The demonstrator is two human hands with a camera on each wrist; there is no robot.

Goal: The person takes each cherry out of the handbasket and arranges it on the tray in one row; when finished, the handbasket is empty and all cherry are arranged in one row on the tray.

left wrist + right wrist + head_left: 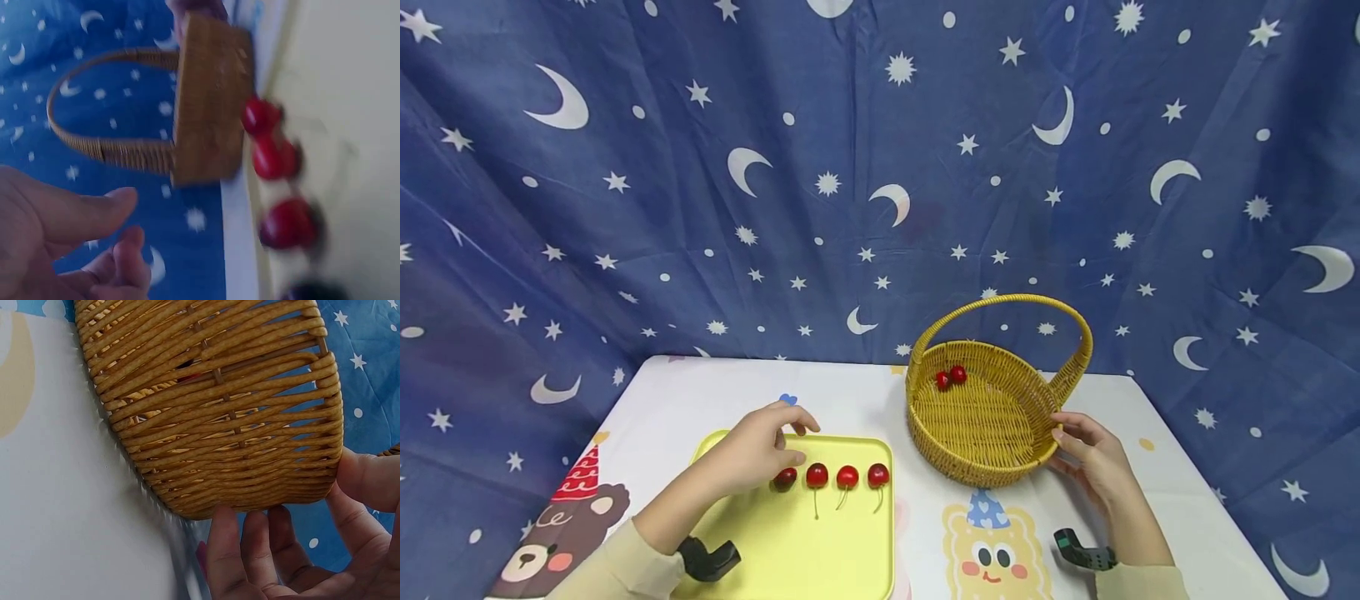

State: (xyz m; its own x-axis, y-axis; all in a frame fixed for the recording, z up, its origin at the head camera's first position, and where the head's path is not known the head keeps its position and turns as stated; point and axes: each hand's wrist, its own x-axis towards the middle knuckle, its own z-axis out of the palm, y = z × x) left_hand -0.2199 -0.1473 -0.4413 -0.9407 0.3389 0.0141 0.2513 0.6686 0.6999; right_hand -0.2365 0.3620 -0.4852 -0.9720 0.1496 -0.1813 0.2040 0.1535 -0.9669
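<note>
From my end, the smooth yellow tray with rounded corners [812, 558] runs off the head view's bottom edge, and the person's left forearm [681, 504] covers part of it. I can't make out any stem on the dark red round cherry [786, 481] beside the left hand [762, 450]. The left wrist view gives me blurred red cherries [289, 223], the lowest cut off. The right wrist view crops the golden woven basket [231, 425] at the top; I can't identify the red speck [189, 379] behind its weave.

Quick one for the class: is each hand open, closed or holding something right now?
Left hand: open, holding nothing, above the yellow tray.
Right hand: holding the wicker basket at its side.
</note>
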